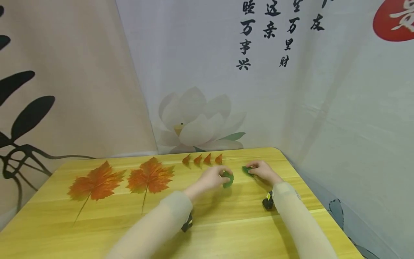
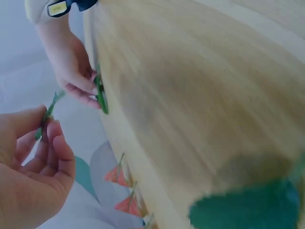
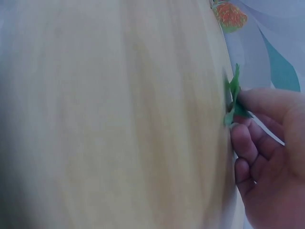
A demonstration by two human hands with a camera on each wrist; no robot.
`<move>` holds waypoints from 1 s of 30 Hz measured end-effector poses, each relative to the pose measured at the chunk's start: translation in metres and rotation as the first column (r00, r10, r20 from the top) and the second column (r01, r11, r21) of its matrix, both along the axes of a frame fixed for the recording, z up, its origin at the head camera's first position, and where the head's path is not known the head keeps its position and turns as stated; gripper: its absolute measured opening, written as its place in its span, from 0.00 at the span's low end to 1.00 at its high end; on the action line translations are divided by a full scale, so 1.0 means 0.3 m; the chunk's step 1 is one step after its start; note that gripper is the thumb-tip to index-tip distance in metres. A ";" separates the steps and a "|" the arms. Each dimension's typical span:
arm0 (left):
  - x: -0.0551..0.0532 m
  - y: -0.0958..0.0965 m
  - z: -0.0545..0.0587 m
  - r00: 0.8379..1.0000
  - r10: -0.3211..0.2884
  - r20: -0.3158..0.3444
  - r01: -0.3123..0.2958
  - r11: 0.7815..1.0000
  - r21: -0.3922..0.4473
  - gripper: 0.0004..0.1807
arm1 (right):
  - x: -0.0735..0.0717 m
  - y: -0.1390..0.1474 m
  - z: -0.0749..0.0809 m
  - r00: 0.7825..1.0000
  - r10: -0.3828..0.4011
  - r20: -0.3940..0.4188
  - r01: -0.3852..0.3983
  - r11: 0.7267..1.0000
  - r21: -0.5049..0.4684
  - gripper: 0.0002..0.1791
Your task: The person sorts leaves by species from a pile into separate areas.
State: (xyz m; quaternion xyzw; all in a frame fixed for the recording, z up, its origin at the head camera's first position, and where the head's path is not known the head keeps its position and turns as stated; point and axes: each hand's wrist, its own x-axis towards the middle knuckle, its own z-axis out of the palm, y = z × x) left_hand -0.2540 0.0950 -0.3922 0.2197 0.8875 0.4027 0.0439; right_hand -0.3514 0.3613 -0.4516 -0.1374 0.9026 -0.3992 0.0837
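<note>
My left hand (image 1: 214, 177) pinches a small green leaf (image 1: 228, 179) between thumb and fingers, above the table. In the left wrist view this leaf (image 2: 47, 117) appears almost edge-on, with the other fingers loosely bent below it. To the right, my right hand (image 1: 264, 171) pinches a second green leaf (image 1: 247, 170) low over the far right part of the table. The right wrist view shows that leaf (image 3: 234, 98) close to the wooden surface, with thumb and fingertips on its side. The hands are apart, each with its own leaf.
Several small orange leaves (image 1: 207, 159) form a row along the far edge of the wooden table (image 1: 226, 230). Two large orange maple leaves (image 1: 97, 180) with stems lie at the left. A printed curtain (image 1: 200, 72) hangs behind. A blurred dark green shape (image 2: 248, 207) fills the left wrist view's lower right.
</note>
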 end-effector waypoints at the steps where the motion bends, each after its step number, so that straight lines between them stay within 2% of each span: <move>1: 0.004 -0.009 0.007 1.000 -0.003 -0.008 0.003 1.000 0.007 0.13 | 0.000 0.001 -0.001 1.000 0.000 -0.001 0.000 1.000 0.001 0.14; 7: 0.029 -0.068 0.018 0.999 -0.002 -0.042 0.002 1.000 0.011 0.12 | -0.004 0.003 -0.010 1.000 0.003 0.008 -0.003 1.000 -0.003 0.14; 14: 0.072 -0.143 -0.009 0.996 -0.044 -0.071 0.040 0.998 -0.054 0.14 | -0.010 0.009 -0.010 1.000 0.005 -0.003 -0.005 1.000 0.001 0.13; 20: 0.137 -0.193 -0.037 0.996 -0.082 -0.024 0.079 0.990 -0.117 0.16 | -0.012 0.013 -0.011 1.000 0.006 0.009 -0.006 1.000 -0.001 0.14; 25: 0.180 -0.217 -0.067 0.997 -0.078 -0.005 0.076 0.980 -0.184 0.17 | -0.009 0.009 -0.006 1.000 0.010 -0.007 -0.009 1.000 0.010 0.14; 26: 0.185 -0.221 -0.075 0.997 -0.076 -0.010 0.073 0.976 -0.203 0.17 | -0.009 0.008 -0.006 1.000 0.010 -0.007 -0.010 1.000 0.012 0.14; 30: 0.194 -0.232 -0.107 0.992 -0.078 -0.098 0.045 0.950 -0.308 0.16 | -0.009 0.004 -0.007 1.000 0.003 0.001 -0.003 1.000 0.017 0.15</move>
